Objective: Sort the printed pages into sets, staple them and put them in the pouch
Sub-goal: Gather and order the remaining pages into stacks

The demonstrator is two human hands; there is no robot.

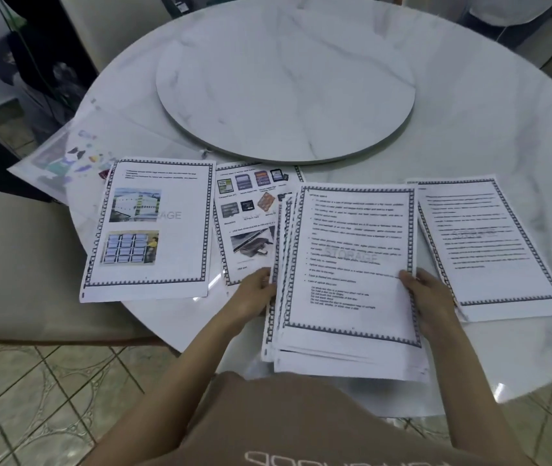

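Far left: clear plastic pouch (66,153) with colourful print, lying flat, one corner past the rim of the round white marble desk (469,95) (contents unreadable). Beside it, bordered page with two photos (153,227), then bordered page of memory-card pictures (247,223), right side hidden behind a thick stack of bordered text pages (351,264). Gripping that stack at its side edges: left hand (257,290) and right hand (432,297), thumb on the top sheet. Just right, another pile of text pages (489,243). Behind, round marble turntable (284,79). Beige chair seat (15,264) at left, tiled floor (32,398) below.
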